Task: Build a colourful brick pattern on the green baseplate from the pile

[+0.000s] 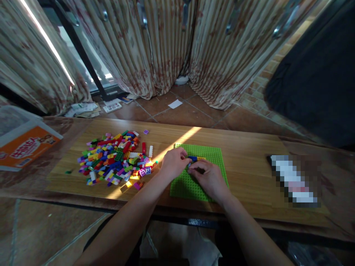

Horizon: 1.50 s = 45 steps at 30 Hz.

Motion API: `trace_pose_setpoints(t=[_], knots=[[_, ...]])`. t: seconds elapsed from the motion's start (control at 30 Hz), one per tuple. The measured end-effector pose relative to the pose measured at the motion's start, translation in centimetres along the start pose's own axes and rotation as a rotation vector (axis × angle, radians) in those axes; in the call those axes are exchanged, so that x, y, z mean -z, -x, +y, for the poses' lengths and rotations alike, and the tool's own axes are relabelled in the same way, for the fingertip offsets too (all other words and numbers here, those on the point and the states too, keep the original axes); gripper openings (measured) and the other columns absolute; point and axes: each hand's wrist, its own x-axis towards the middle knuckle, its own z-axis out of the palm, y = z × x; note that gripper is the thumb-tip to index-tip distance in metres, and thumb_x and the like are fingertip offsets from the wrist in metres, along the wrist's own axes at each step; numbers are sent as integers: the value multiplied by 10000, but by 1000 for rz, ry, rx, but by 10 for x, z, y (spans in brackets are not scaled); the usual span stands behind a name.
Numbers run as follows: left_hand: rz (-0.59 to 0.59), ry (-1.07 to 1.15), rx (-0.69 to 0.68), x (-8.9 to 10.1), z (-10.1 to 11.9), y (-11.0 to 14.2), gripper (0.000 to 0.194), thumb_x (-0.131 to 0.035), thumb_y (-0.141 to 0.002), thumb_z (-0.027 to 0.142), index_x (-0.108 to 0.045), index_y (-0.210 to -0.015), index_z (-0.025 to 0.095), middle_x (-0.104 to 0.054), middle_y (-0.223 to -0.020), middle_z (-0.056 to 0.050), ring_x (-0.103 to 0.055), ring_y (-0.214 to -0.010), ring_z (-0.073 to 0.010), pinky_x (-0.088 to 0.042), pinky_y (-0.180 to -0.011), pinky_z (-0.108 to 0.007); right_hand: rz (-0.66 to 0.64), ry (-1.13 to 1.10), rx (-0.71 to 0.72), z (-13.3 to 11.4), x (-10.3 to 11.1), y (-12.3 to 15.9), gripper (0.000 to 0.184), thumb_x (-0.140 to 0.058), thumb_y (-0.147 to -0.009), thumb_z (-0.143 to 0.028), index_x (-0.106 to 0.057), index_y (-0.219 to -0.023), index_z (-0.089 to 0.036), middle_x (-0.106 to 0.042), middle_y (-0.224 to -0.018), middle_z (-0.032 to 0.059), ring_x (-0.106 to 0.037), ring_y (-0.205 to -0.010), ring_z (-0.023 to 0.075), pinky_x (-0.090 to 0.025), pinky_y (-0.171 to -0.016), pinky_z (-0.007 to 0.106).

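Note:
A green studded baseplate (222, 162) lies on the wooden table under both hands. On its upper part sits a short row of toy bricks, with a blue brick (192, 158) on the left and a yellow brick (201, 158) beside it. My left hand (175, 161) is closed at the left end of this row; whatever its fingertips grip is hidden. From the right, my right hand (208, 178) pinches a small pale-blue brick (189, 166) between thumb and finger, just below the blue brick. The fingertips of both hands nearly meet.
A wide heap of mixed toy bricks (116, 157) covers the table's left part. Beyond it stands a clear box with an orange label (30, 147). A blurred-out phone-like object (294, 181) lies at the right. Curtains (163, 48) hang behind the table (249, 173).

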Motion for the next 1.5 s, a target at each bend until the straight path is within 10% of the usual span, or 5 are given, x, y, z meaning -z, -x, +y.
trace_pose_setpoints(t=[0.63, 0.97, 1.5], knots=[[4, 17, 10, -1, 1, 0, 117, -711, -751, 260, -681, -818, 169, -705, -770, -23, -643, -750, -169, -486, -700, -281, -17, -124, 25, 1, 0, 1, 129, -632, -818, -296, -703, -723, -245, -690, -752, 5, -611, -724, 173, -457, -692, 306], [229, 46, -79, 45, -28, -4, 201, -515, -866, 280, -692, -834, 190, -714, -798, -16, -631, -755, -153, -456, -687, -240, 535, -389, -162, 9, 23, -13, 245, -649, -789, -389, -652, -644, -193, -628, -615, 1, -561, -618, 151, -440, -601, 276], [291, -511, 216, 84, -48, 3, 234, -456, -881, 286, -680, -897, 221, -734, -879, -61, -667, -849, -227, -447, -717, -301, 393, -108, -149, 4, 19, -8, 296, -589, -830, -448, -720, -753, -194, -713, -703, 27, -644, -650, 180, -482, -640, 281]])
